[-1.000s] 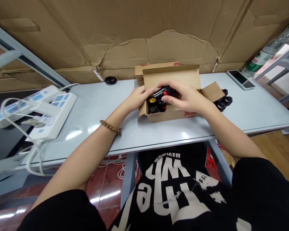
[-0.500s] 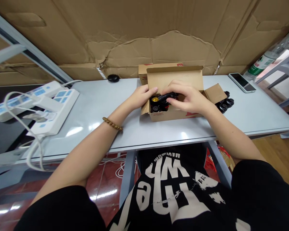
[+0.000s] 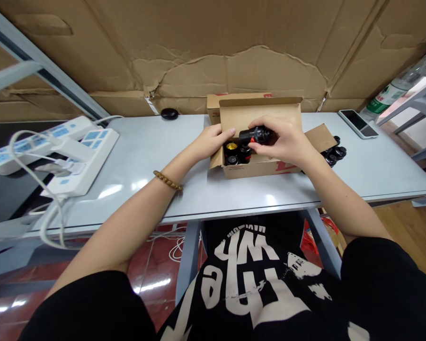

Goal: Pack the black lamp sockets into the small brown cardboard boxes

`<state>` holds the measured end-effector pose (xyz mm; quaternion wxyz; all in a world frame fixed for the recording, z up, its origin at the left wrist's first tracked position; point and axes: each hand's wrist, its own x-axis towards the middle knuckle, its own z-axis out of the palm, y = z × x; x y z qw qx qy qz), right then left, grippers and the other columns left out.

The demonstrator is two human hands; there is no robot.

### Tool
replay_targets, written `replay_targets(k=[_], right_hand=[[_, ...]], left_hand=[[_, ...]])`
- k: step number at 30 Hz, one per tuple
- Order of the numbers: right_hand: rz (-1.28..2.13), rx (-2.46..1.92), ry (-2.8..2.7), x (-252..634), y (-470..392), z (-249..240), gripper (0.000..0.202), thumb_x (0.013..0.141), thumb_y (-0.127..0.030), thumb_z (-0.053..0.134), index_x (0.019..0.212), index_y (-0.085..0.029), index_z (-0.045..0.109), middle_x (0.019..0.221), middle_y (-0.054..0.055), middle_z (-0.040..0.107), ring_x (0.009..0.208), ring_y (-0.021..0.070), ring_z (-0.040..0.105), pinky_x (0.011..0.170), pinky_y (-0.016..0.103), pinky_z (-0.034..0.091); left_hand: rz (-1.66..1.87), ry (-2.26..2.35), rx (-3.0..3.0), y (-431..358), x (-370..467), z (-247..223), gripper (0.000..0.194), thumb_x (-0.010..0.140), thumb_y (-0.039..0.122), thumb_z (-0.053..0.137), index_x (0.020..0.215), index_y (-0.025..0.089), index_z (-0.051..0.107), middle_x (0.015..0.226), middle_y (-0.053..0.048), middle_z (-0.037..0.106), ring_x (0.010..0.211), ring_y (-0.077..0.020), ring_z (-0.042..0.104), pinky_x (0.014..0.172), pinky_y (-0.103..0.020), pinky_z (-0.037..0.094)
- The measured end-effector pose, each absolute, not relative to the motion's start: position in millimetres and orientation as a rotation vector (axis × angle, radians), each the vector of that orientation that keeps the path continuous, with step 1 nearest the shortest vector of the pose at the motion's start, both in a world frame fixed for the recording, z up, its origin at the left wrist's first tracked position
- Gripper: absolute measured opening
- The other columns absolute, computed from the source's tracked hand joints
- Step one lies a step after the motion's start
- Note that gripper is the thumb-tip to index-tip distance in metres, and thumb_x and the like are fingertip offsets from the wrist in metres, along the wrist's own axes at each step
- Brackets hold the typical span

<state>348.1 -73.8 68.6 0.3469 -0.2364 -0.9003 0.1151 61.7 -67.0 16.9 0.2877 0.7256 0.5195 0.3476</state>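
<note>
An open cardboard box (image 3: 255, 170) lies on the table in front of me, its lid folded up at the back. Black lamp sockets (image 3: 232, 160) stand inside its left end, one showing a gold-coloured inner ring. My left hand (image 3: 215, 139) grips the box's left end, the thumb over the rim. Between the thumb and fingers of my right hand (image 3: 284, 137) is a black lamp socket (image 3: 246, 136) with a small red part, held tilted nearly level above the box. My right hand hides part of the box's inside.
More black pieces (image 3: 335, 154) lie beside the box's right flap. A phone (image 3: 358, 124) and a plastic bottle (image 3: 385, 99) are at the far right. White power strips (image 3: 87, 163) with cables occupy the left. Behind stand a second box (image 3: 213, 106) and a black oval object (image 3: 169, 113).
My right hand has lifted the lamp socket a little up out of the box, so more of it and its red part shows. My left hand stays at the box's left end.
</note>
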Motion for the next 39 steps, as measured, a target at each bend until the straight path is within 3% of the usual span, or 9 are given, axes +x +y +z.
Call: replay_targets(k=[9,16,25,32,39], right_hand=[[0.293,-0.447,-2.363,348,-64,62,0.024,0.105,-0.035,0.076,0.126,-0.023,0.078,0.117,0.011,0.085,0.105,0.0313,0.078,0.096,0.048,0.064],[0.364,-0.454,-2.370,347,-69,63,0.030,0.104,-0.037,0.075,0.130,-0.021,0.079,0.118,0.011,0.086,0.104,0.0299,0.079,0.093,0.045,0.064],[0.369,-0.582,-2.359,348,-73,65,0.027,0.098,-0.034,0.080,0.122,-0.023,0.077,0.103,0.005,0.084,0.086,0.0224,0.073,0.087,0.040,0.062],[0.315,-0.476,-2.374,347,-64,60,0.029,0.105,-0.039,0.073,0.128,-0.023,0.075,0.115,0.010,0.084,0.100,0.0276,0.076,0.088,0.041,0.060],[0.310,-0.410,-2.403,346,-66,60,0.023,0.107,-0.037,0.068,0.124,-0.023,0.075,0.111,0.008,0.084,0.096,0.0262,0.075,0.086,0.040,0.058]], left_hand=[[0.940,1.382,1.956,-68,63,18,0.058,0.113,0.066,0.058,0.130,0.018,0.083,0.146,-0.012,0.086,0.139,-0.0395,0.076,0.119,-0.046,0.063],[0.934,1.382,1.987,-67,62,17,0.065,0.112,0.070,0.055,0.134,0.015,0.082,0.145,-0.015,0.085,0.139,-0.0408,0.076,0.116,-0.046,0.064],[0.900,1.403,1.987,-68,61,18,0.065,0.112,0.075,0.055,0.129,0.018,0.081,0.142,-0.013,0.086,0.134,-0.0403,0.077,0.115,-0.046,0.064],[0.898,1.411,1.981,-68,63,19,0.073,0.107,0.080,0.052,0.128,0.016,0.081,0.142,-0.016,0.086,0.134,-0.0424,0.077,0.114,-0.049,0.063],[0.889,1.419,2.006,-67,62,20,0.073,0.106,0.081,0.052,0.125,0.016,0.080,0.140,-0.017,0.086,0.132,-0.0424,0.077,0.112,-0.050,0.063]])
